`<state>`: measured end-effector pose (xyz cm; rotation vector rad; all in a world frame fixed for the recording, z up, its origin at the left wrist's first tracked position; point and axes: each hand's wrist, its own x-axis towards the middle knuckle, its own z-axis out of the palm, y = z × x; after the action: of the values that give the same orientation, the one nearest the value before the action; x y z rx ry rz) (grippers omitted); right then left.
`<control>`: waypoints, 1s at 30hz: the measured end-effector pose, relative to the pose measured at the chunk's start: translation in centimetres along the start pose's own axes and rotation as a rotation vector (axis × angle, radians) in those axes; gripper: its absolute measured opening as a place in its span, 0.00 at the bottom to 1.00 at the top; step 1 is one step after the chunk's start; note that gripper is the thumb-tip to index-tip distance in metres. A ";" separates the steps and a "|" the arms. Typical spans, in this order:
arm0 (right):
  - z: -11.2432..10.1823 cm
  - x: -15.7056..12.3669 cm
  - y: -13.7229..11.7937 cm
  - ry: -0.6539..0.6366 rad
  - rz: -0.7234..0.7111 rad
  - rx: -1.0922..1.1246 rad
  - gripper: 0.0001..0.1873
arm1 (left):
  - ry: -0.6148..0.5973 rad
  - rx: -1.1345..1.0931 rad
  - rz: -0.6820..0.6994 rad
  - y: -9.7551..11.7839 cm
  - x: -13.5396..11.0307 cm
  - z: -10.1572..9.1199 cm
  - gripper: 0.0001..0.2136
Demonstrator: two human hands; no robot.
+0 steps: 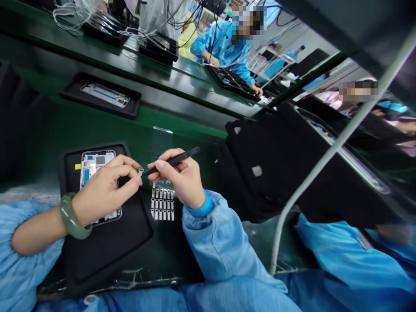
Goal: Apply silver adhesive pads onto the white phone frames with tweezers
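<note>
My left hand [112, 184] pinches a small pale adhesive piece [141, 171] between thumb and fingertips. In my right hand [182, 177] are black tweezers [175, 159], gripped like a pen, their tip right beside that small piece. Under my left hand a phone frame [97, 158] with blue and grey patches lies in a black foam tray [110, 255], partly covered by the hand. A yellow tab [77, 166] sticks out at the frame's left edge. Below my right hand a clear sheet with rows of small pale pieces [162, 203] lies on the green table.
Another phone frame [105, 94] sits in a black tray [131, 110] farther back. Stacked black foam trays [250, 173] stand to the right, behind a slanting grey cable [312, 177]. A co-worker [224, 47] handles a tray across the bench; a blue sleeve [344, 247] shows at right.
</note>
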<state>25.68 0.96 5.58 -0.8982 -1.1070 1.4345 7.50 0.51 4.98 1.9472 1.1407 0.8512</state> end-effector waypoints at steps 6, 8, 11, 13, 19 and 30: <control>2.0 3.1 0.6 -0.043 0.006 -0.013 0.11 | -0.068 0.323 0.035 -5.1 -1.6 -4.9 0.21; 2.8 4.5 1.3 -0.017 0.014 -0.019 0.12 | -0.010 0.514 0.076 -7.5 -2.2 -6.1 0.28; 4.0 6.2 2.7 -0.013 0.046 -0.035 0.14 | -0.012 0.624 0.059 -9.8 -3.2 -6.5 0.30; 4.8 6.9 3.6 -0.028 0.069 -0.041 0.14 | -0.016 0.657 0.071 -10.0 -4.1 -6.1 0.27; 6.0 7.0 5.2 -0.080 0.149 -0.052 0.17 | 0.027 0.713 0.090 -6.7 -7.3 -3.9 0.23; 5.8 5.2 5.8 -0.173 0.311 -0.022 0.16 | 0.095 0.499 -0.025 -6.1 -9.0 -3.5 0.17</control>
<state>17.70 5.16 1.94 -1.0094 -1.1470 1.7858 -1.46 -4.58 0.12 2.2997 1.5433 0.6961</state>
